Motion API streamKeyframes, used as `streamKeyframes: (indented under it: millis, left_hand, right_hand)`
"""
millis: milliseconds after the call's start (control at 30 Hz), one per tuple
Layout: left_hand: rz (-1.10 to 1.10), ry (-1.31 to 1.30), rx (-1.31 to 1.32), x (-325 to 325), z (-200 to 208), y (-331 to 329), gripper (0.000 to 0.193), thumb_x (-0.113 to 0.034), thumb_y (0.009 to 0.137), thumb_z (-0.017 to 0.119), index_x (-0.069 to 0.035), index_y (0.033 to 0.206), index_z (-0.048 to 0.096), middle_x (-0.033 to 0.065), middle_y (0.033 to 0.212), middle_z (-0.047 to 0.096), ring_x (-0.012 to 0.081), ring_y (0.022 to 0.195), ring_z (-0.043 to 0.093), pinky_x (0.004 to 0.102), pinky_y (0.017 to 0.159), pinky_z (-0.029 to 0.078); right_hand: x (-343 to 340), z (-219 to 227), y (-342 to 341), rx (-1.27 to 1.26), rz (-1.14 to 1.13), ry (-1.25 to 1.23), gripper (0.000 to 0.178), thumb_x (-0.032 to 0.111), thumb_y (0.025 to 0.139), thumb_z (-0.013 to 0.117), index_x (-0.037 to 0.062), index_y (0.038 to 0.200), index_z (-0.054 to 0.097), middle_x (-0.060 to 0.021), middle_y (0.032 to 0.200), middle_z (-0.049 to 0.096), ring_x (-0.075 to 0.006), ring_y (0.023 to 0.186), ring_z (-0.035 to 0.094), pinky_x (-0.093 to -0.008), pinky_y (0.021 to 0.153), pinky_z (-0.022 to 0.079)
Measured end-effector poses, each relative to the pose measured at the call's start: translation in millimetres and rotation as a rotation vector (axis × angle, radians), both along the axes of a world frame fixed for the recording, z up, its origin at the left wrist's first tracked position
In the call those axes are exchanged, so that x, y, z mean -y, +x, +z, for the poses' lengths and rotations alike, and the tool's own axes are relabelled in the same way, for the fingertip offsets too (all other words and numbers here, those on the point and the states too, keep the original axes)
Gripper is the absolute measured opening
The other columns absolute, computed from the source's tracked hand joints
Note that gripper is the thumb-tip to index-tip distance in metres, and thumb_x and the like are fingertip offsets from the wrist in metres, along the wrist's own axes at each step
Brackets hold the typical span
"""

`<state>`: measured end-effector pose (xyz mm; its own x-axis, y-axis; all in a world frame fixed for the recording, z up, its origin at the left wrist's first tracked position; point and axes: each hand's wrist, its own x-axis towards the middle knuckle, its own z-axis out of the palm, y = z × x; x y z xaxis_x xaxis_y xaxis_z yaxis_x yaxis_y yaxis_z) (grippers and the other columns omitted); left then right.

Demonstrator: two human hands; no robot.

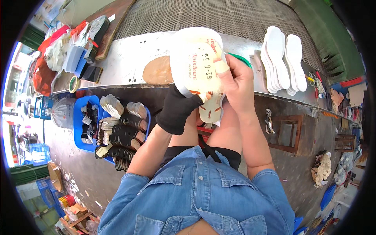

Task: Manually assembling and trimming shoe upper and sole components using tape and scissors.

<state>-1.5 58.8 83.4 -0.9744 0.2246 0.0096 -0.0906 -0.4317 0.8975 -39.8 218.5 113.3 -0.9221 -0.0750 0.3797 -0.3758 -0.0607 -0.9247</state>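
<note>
In front of me I hold a pale yellow insole board (197,72) with red and black print, lying against a white insole (178,55). My left hand (181,109), in a black glove with bare fingertips, is closed on its lower left edge. At the right edge, my right hand (237,80) is closed, thumb pressing on the board's face. Something green (239,59) and curved shows behind the right fingers; its kind is hidden. The board's narrow end (211,111) hangs between the hands, over my knees.
White insoles (276,58) lie stacked on the metal-edged bench (129,55), right of my hands. A brown oval patch (157,70), tape roll (74,84) and phone (92,73) are on the left. Below stand blue bins (78,129) with bundled insoles (124,131) and a wooden stool (295,135).
</note>
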Motion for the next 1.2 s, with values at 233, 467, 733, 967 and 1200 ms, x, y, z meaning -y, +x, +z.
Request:
streamKeyframes:
  millis: [233, 467, 733, 967, 1200]
  left_hand:
    - [0.015, 0.001, -0.003, 7, 3, -9, 0.042, -0.004, 0.073, 0.072, 0.000, 0.113, 0.057, 0.0073, 0.104, 0.064, 0.0147, 0.093, 0.061, 0.0307, 0.080, 0.049]
    - [0.027, -0.086, 0.065, 10, 7, -16, 0.031, -0.007, 0.075, 0.070, 0.000, 0.104, 0.062, 0.0068, 0.096, 0.067, 0.0130, 0.084, 0.063, 0.0281, 0.075, 0.051]
    - [0.637, -1.048, -0.954, 24, 23, -27, 0.040, -0.010, 0.064, 0.072, -0.012, 0.104, 0.063, 0.0044, 0.086, 0.061, 0.0227, 0.078, 0.059, 0.0334, 0.067, 0.050]
    - [0.017, -0.936, -0.505, 34, 24, -42, 0.042, -0.008, 0.069, 0.071, -0.002, 0.109, 0.060, 0.0123, 0.081, 0.063, 0.0205, 0.069, 0.062, 0.0300, 0.063, 0.050]
    - [-0.080, -0.376, -0.082, 29, -3, -33, 0.030, -0.015, 0.084, 0.064, 0.002, 0.108, 0.059, 0.0047, 0.083, 0.063, 0.0070, 0.070, 0.056, 0.0240, 0.060, 0.048]
  right_hand:
    - [-2, -5, 7, 0.151, 0.125, -0.177, 0.015, 0.012, 0.084, 0.059, 0.0003, 0.080, 0.051, 0.0025, 0.067, 0.048, -0.0034, 0.058, 0.043, -0.0210, 0.051, 0.038]
    - [4, -12, 21, 0.142, 0.128, -0.111, 0.017, 0.013, 0.084, 0.063, -0.0017, 0.092, 0.058, -0.0039, 0.088, 0.063, -0.0066, 0.072, 0.057, -0.0206, 0.063, 0.046]
    - [-32, -41, 2, 0.646, 0.328, -0.547, 0.043, 0.025, 0.092, 0.051, -0.0043, 0.123, 0.047, -0.0171, 0.112, 0.060, -0.0223, 0.095, 0.063, -0.0344, 0.082, 0.053]
    - [-52, -53, 0, 0.913, 0.272, -0.240, 0.054, 0.030, 0.087, 0.054, -0.0016, 0.130, 0.040, -0.0065, 0.092, 0.059, -0.0135, 0.080, 0.060, -0.0192, 0.061, 0.047]
    - [8, -43, 29, 0.237, 0.190, -0.059, 0.060, 0.011, 0.073, 0.074, -0.0016, 0.122, 0.041, -0.0116, 0.107, 0.058, -0.0157, 0.095, 0.058, -0.0285, 0.078, 0.050]
